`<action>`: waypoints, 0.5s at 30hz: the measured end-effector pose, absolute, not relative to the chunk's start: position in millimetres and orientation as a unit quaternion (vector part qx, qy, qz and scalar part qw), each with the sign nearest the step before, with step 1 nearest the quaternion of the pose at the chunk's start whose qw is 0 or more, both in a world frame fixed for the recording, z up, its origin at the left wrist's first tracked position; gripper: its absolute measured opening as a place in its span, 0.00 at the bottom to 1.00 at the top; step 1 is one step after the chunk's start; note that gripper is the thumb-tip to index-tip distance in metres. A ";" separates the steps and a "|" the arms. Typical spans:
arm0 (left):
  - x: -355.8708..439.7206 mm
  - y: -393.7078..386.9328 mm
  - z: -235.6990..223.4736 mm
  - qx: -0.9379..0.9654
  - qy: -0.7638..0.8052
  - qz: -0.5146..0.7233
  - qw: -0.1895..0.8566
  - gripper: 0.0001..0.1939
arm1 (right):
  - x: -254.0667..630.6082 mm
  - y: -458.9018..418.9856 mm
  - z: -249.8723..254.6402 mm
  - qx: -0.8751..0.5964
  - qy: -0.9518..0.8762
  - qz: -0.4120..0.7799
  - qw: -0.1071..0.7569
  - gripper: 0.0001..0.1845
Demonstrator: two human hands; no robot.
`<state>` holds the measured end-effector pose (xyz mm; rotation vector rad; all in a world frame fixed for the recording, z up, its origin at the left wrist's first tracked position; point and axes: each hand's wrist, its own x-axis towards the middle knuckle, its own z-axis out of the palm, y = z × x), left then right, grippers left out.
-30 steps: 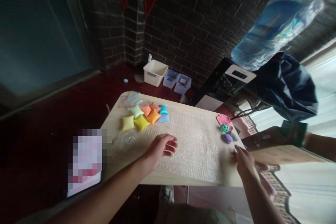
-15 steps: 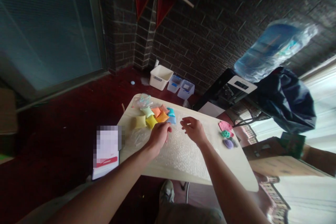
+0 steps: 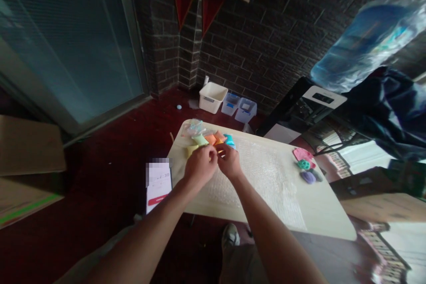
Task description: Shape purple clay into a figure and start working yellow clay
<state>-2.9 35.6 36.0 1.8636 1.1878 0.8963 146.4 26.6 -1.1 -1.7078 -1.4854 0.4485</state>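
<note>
My left hand [image 3: 201, 163] and my right hand [image 3: 229, 160] come together over the left part of the table [image 3: 328, 213]. Their fingers are curled into pinches that almost touch; whatever is between them is too small or hidden to name. Just beyond lie several small pillow-shaped packets: a pale green one [image 3: 200, 140], an orange one [image 3: 210, 139], a blue one [image 3: 229, 140] and a yellow one [image 3: 191, 149], partly covered by my hands. Bubble wrap [image 3: 266, 177] is spread flat beneath and to the right of my right hand.
Clear crumpled plastic [image 3: 195, 128] sits at the table's far left corner. A pink piece [image 3: 302, 155], a green ball [image 3: 303, 164] and a purple lump [image 3: 308, 177] lie at the right. A phone [image 3: 159, 186] stands beside the left edge. Bins [image 3: 213, 97] line the wall.
My hands, apart before, have drawn together, with the right one moving left toward the other. The view has shifted, so the table appears farther right.
</note>
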 end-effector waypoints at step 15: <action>-46.4 98.7 -11.8 0.856 0.461 0.141 0.186 0.27 | 145.4 29.9 -4.8 -0.700 -0.579 0.166 0.384 0.08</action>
